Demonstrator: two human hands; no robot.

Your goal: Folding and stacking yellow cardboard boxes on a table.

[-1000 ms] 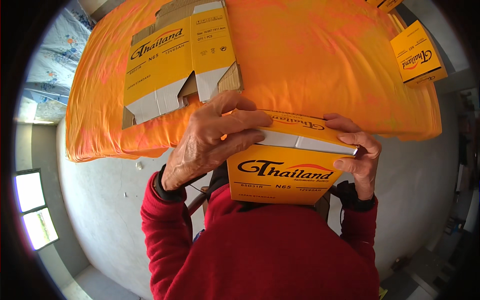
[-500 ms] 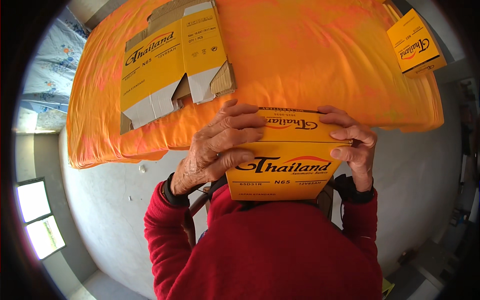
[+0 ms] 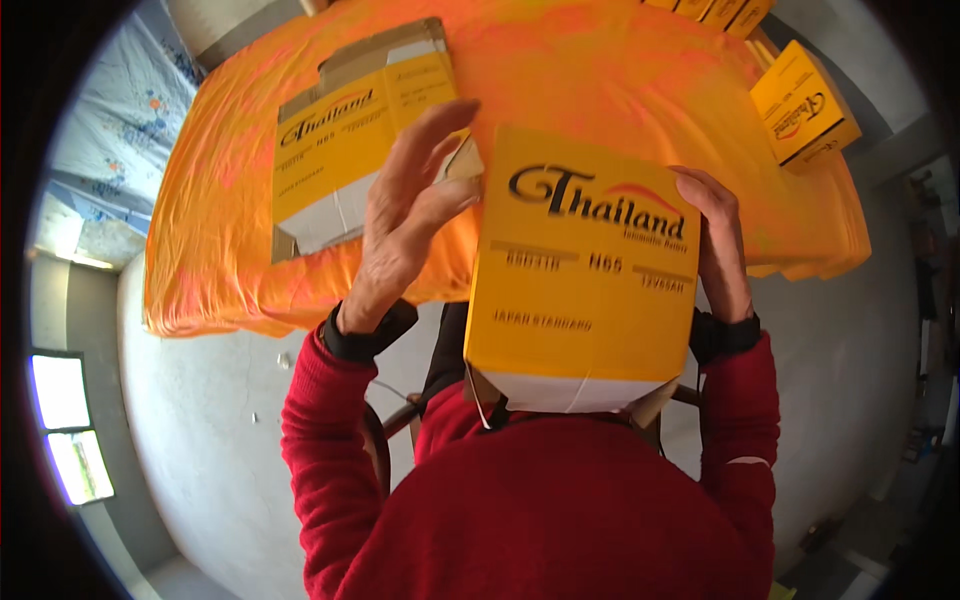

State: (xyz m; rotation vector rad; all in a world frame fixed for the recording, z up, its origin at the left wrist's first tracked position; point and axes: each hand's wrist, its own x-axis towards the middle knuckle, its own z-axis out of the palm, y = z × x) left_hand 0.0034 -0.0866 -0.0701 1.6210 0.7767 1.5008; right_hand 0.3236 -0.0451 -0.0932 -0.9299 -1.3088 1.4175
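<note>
While the right hand [image 3: 715, 245] grips the upright yellow cardboard box [image 3: 585, 265], the left hand [image 3: 405, 215] hovers beside it, fingers spread wide.

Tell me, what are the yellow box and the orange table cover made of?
The yellow box looks like printed cardboard: stiff flat sides, a fold, brown raw edges on its bottom flaps. The orange cover seems to be thin cloth or plastic sheeting; it wrinkles and hangs limply over the edge, so I can't tell which.

Bright daylight, window [image 3: 62, 420] glare lower left; sharp centre, fisheye bending, dark vignette at rim.
</note>
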